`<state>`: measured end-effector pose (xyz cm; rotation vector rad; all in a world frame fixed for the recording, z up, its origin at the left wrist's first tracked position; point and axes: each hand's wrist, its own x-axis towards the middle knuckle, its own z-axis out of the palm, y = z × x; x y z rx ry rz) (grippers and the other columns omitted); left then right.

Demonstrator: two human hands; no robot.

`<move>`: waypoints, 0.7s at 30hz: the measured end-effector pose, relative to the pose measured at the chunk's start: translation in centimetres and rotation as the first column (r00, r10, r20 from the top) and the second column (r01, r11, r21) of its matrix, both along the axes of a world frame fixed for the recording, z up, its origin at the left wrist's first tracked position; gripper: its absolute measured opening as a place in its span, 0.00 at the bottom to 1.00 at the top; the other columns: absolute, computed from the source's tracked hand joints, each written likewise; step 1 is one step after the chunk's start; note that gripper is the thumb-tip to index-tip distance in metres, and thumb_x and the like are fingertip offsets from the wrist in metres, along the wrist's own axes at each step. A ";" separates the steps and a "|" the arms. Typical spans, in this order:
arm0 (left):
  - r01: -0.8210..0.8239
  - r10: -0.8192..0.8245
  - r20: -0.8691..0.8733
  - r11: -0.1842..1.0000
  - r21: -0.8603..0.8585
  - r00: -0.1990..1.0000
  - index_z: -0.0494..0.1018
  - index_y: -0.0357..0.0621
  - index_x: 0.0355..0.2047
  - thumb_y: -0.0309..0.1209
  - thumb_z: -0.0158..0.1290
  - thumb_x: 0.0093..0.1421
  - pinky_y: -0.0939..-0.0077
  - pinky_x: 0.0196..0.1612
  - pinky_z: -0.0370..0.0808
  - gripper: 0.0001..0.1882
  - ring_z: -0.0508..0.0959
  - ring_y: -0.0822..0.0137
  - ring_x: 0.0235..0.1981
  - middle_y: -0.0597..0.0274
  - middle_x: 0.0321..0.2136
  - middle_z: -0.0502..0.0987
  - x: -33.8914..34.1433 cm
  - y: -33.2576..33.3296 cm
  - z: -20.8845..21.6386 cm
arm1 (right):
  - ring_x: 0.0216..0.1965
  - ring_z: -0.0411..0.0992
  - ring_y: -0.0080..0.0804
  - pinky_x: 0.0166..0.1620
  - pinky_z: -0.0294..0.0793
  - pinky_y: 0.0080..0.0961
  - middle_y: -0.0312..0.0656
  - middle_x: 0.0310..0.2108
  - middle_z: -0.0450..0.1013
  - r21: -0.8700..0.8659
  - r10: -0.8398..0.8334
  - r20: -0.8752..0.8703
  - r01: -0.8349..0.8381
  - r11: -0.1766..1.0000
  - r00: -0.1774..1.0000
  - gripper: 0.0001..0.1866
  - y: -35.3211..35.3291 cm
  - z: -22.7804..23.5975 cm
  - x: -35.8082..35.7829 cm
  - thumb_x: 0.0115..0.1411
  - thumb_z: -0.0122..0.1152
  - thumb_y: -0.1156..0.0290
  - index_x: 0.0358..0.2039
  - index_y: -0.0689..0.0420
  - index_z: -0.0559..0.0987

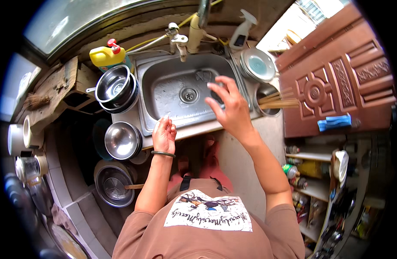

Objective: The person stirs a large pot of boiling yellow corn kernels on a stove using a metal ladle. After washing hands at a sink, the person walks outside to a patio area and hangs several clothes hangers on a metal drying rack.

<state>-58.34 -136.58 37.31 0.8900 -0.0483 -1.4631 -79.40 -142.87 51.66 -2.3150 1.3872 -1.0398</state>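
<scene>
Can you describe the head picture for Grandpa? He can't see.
A person's right hand hovers open over a metal sink, the left hand at its near edge. Stacked metal bowls are on the left, plates and wooden sticks on the right.

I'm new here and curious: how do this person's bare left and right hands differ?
The bare left hand has a dark round bangle at its wrist; the bare right hand shows none. The left's fingers curl close together; the right's thumb and fingers spread apart. Neither visibly holds anything.
</scene>
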 end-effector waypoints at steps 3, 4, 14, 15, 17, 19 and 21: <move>-0.102 0.102 -0.014 0.995 -0.019 0.995 0.70 0.48 0.35 0.37 0.54 0.68 0.84 0.27 0.69 0.08 0.72 0.75 0.25 0.69 0.27 0.73 -0.2 -3.8 0.0 | 0.47 0.74 0.43 0.46 0.75 0.35 0.47 0.54 0.69 -0.152 0.055 0.044 -0.048 0.987 0.998 0.20 -9.2 0.1 3.0 0.56 0.70 0.65 0.48 0.56 0.80; -0.145 0.144 -0.027 0.989 -0.032 0.989 0.70 0.48 0.34 0.37 0.54 0.68 0.84 0.28 0.69 0.09 0.72 0.74 0.25 0.69 0.27 0.73 -0.1 -4.9 -0.2 | 0.51 0.71 0.44 0.51 0.73 0.37 0.47 0.56 0.68 -0.115 0.073 0.040 -0.068 0.991 0.997 0.21 -11.6 0.0 4.4 0.56 0.69 0.62 0.49 0.56 0.79; -0.186 0.225 -0.111 0.941 0.282 0.968 0.74 0.48 0.41 0.46 0.56 0.64 0.77 0.29 0.68 0.16 0.75 0.67 0.32 0.65 0.35 0.76 -2.6 -20.3 -6.5 | 0.38 0.70 0.41 0.44 0.70 0.34 0.40 0.27 0.75 -0.037 0.322 0.269 -0.324 0.945 0.908 0.14 -23.5 -5.5 9.8 0.59 0.68 0.64 0.24 0.60 0.80; -0.172 0.200 -0.116 0.960 0.220 0.973 0.74 0.47 0.42 0.46 0.55 0.65 0.77 0.29 0.68 0.17 0.75 0.67 0.32 0.65 0.35 0.76 -2.9 -22.1 -7.7 | 0.38 0.70 0.40 0.43 0.70 0.33 0.40 0.26 0.75 -0.024 0.342 0.280 -0.350 0.936 0.897 0.13 -23.9 -5.4 9.7 0.59 0.68 0.65 0.23 0.61 0.79; -0.136 0.160 -0.148 0.977 0.164 0.976 0.73 0.46 0.42 0.45 0.51 0.67 0.77 0.29 0.67 0.16 0.74 0.68 0.32 0.66 0.34 0.76 -3.5 -25.8 -9.3 | 0.36 0.70 0.39 0.42 0.70 0.31 0.39 0.25 0.75 0.001 0.371 0.302 -0.390 0.921 0.878 0.13 -24.6 -5.5 9.5 0.59 0.68 0.67 0.22 0.61 0.79; -0.168 0.163 -0.205 0.986 -0.006 0.965 0.73 0.47 0.40 0.46 0.46 0.70 0.77 0.26 0.65 0.16 0.72 0.70 0.28 0.67 0.32 0.75 -3.5 -29.0 -11.1 | 0.38 0.72 0.37 0.44 0.70 0.29 0.39 0.27 0.77 -0.009 0.488 0.314 -0.511 0.859 0.815 0.12 -25.3 -5.0 9.9 0.59 0.67 0.69 0.22 0.61 0.79; -0.126 0.109 -0.228 0.990 -0.062 0.967 0.72 0.48 0.43 0.47 0.40 0.73 0.78 0.25 0.65 0.18 0.73 0.71 0.29 0.67 0.33 0.77 -4.4 -31.3 -11.3 | 0.44 0.74 0.32 0.50 0.71 0.27 0.38 0.38 0.80 -0.054 0.553 0.412 -0.586 0.808 0.724 0.09 -27.0 -5.9 8.8 0.65 0.60 0.69 0.34 0.61 0.83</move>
